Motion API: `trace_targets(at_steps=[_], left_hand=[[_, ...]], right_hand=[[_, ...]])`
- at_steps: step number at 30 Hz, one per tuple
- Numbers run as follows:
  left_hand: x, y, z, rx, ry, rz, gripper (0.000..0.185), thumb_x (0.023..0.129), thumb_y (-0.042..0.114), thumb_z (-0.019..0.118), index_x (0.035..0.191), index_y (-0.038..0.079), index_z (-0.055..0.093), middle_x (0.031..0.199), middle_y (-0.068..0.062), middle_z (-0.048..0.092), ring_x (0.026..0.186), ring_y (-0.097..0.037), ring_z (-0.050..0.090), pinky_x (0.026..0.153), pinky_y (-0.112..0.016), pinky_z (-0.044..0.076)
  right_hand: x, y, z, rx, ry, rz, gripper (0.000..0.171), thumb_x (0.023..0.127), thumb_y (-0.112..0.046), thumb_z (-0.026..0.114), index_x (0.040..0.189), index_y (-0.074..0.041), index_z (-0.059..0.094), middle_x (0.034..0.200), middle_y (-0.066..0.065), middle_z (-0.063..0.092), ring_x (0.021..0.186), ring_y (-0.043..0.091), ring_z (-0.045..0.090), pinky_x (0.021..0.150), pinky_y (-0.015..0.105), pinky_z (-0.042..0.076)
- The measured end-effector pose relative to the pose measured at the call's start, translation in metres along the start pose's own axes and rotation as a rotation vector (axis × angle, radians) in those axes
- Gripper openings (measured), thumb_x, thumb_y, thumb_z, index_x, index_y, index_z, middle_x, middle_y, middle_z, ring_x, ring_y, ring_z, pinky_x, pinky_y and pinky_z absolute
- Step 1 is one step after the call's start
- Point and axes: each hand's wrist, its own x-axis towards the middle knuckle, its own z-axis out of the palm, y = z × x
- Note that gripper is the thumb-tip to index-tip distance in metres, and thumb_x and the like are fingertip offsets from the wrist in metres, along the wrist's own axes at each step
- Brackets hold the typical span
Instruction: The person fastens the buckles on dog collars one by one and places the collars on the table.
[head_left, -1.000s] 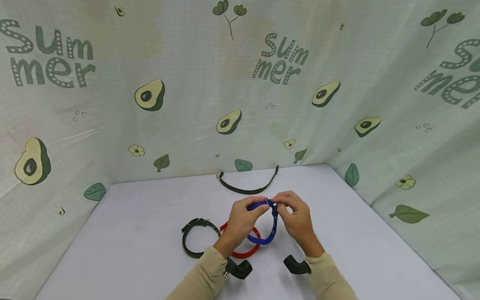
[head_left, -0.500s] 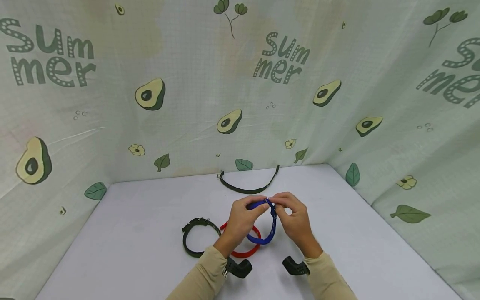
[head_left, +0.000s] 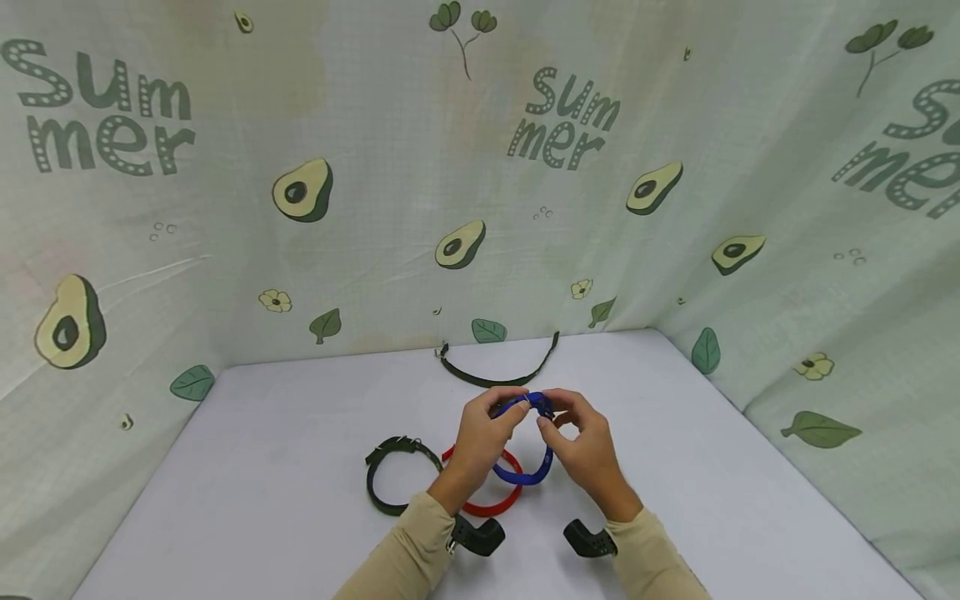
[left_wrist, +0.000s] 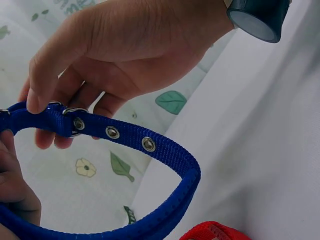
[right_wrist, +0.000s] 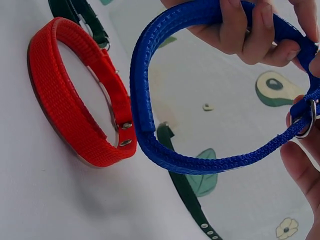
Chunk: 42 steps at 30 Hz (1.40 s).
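Left hand: my fingers pinch the blue collar near its buckle.
Right hand: fingers apparently pinching the buckle end.
Red collar: on the worktop, near edge.

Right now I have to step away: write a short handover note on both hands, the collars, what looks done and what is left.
Left hand: grips the blue collar at its top, thumb over the strap beside the buckle.
Right hand: pinches the same collar at the metal ring and buckle end.
The blue collar is held off the table, looped into a ring; whether the buckle is fully fastened cannot be told.
Red collar lies closed on the table under the left hand; a dark collar lies closed to its left.
Another dark collar lies open by the back wall.
Left: probably finish the blue buckle, then the open dark collar.
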Motion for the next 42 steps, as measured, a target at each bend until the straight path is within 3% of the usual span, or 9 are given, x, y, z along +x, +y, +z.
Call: trace_targets(at_steps=[5,11,18,22,29,36,42], left_hand=[[0.001,-0.002,0.000,-0.024,-0.011,0.011,0.025,0.099,0.023,0.066,0.120,0.010,0.070,0.092,-0.005,0.061,0.072,-0.017,0.052,0.060,-0.024,0.045],[0.002,-0.003,-0.002,-0.051,-0.027,0.005,0.024,0.100,0.021,0.060,0.120,0.010,0.069,0.092,-0.016,0.058,0.067,-0.016,0.049,0.056,-0.022,0.041],[0.002,-0.001,0.000,-0.085,-0.017,-0.023,0.024,0.102,0.016,0.055,0.119,0.008,0.069,0.098,-0.019,0.063,0.063,-0.014,0.047,0.054,-0.021,0.040],[0.001,0.000,0.001,-0.109,-0.012,-0.030,0.024,0.102,0.016,0.056,0.119,0.007,0.069,0.097,-0.017,0.064,0.062,-0.015,0.047,0.053,-0.022,0.040],[0.000,-0.002,0.002,-0.083,-0.014,-0.023,0.025,0.099,0.018,0.063,0.121,0.006,0.068,0.084,-0.006,0.057,0.065,-0.015,0.049,0.054,-0.022,0.042],[-0.001,-0.003,0.003,-0.078,-0.017,-0.031,0.029,0.098,0.021,0.066,0.120,0.003,0.068,0.090,-0.015,0.059,0.066,-0.015,0.049,0.056,-0.021,0.043],[-0.001,-0.004,0.005,-0.084,-0.024,-0.047,0.026,0.098,0.021,0.066,0.117,0.004,0.069,0.087,-0.007,0.060,0.065,-0.015,0.050,0.055,-0.021,0.043]], right_hand=[[-0.001,0.003,0.001,0.030,-0.015,-0.020,0.040,0.079,0.016,0.073,0.117,0.007,0.063,0.104,0.016,0.069,0.081,0.025,0.065,0.068,0.034,0.057],[0.000,0.006,0.003,0.026,-0.019,-0.047,0.036,0.080,0.017,0.071,0.114,0.007,0.065,0.102,0.016,0.070,0.079,0.024,0.065,0.067,0.030,0.056],[-0.005,0.038,0.007,0.025,-0.031,-0.048,0.036,0.086,0.010,0.071,0.119,-0.003,0.069,0.106,0.007,0.070,0.085,0.017,0.064,0.070,0.025,0.055],[-0.006,0.045,0.005,0.041,-0.039,-0.042,0.033,0.089,0.006,0.070,0.119,-0.009,0.071,0.107,0.002,0.069,0.086,0.013,0.063,0.073,0.023,0.054],[-0.006,0.042,0.004,0.027,-0.033,-0.039,0.032,0.089,0.010,0.067,0.115,-0.007,0.074,0.102,0.002,0.067,0.087,0.012,0.061,0.076,0.018,0.053],[-0.002,0.027,0.005,0.019,0.007,-0.047,0.031,0.084,0.020,0.064,0.107,0.002,0.074,0.097,0.011,0.068,0.077,0.016,0.058,0.068,0.016,0.049],[-0.005,0.037,0.003,-0.009,-0.011,-0.009,0.030,0.089,0.013,0.063,0.108,-0.008,0.075,0.103,0.003,0.070,0.082,0.013,0.061,0.070,0.017,0.049]])
